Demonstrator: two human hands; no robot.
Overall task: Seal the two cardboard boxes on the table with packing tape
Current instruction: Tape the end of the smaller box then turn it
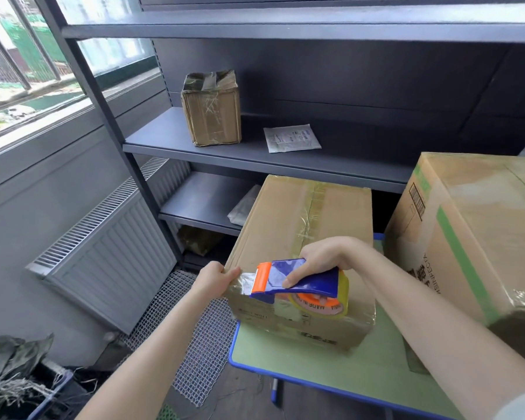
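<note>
Head view, down onto a green-topped table (346, 368) with a blue rim. Two cardboard boxes on it: a smaller box (285, 213) at the left end, its top seam already under a strip of brownish tape, and a larger box (473, 237) with green bands just beside it on the right, a narrow gap between them.

Over the smaller box's near top edge, a blue tape dispenser (300, 280) with an orange blade guard, carrying a roll of clear tape (322, 307) on an orange core. Wrapped round the dispenser's handle from above: the right hand (325, 259), fingers curled close together, one fingertip pressed on the blue side plate. At the box's near left corner: the left hand (215, 278), thumb and curled fingers pinching the free end of the tape strip (244, 283), stretched from the dispenser's mouth.

Behind the table, a dark grey shelf unit (255, 153) with a small taped carton (212, 113) and a flat paper packet (291, 137) on one shelf. To the left, a grey radiator (109, 262) under a window, a metal mesh grate (200, 334) on the floor, and a bin of dried plants (12, 374) at the lower left.
</note>
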